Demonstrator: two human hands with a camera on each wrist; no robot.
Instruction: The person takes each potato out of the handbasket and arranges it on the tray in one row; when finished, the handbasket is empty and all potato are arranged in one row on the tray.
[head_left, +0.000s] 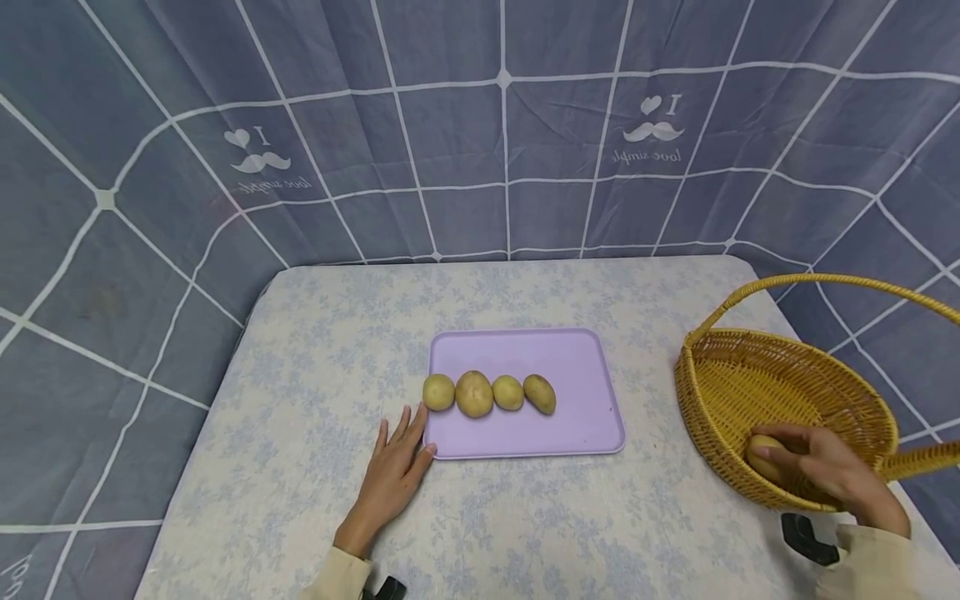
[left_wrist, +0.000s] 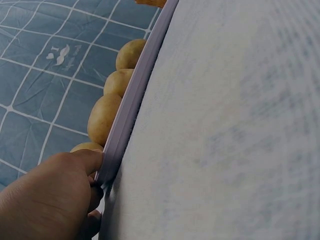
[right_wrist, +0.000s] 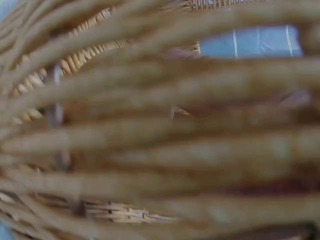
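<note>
On the lilac tray (head_left: 577,433) several potatoes lie in a row, from a round potato (head_left: 438,392) at the left edge to an oval potato (head_left: 540,394). My left hand (head_left: 393,471) rests at the tray's near left corner with its fingers straight. In the left wrist view, the thumb (left_wrist: 90,160) touches the tray rim. Far to the right, my right hand (head_left: 832,468) reaches inside the yellow wicker basket (head_left: 697,408) and grips a potato (head_left: 761,457) near the basket's left wall. Blurred wicker strands of the basket (right_wrist: 150,145) fill most of the right wrist view, hiding that hand.
A tall arched handle (head_left: 832,280) rises over the basket. The table (head_left: 330,333) has a pale floral cloth. A grey-blue checked curtain (head_left: 465,150) stands behind the table and along its sides.
</note>
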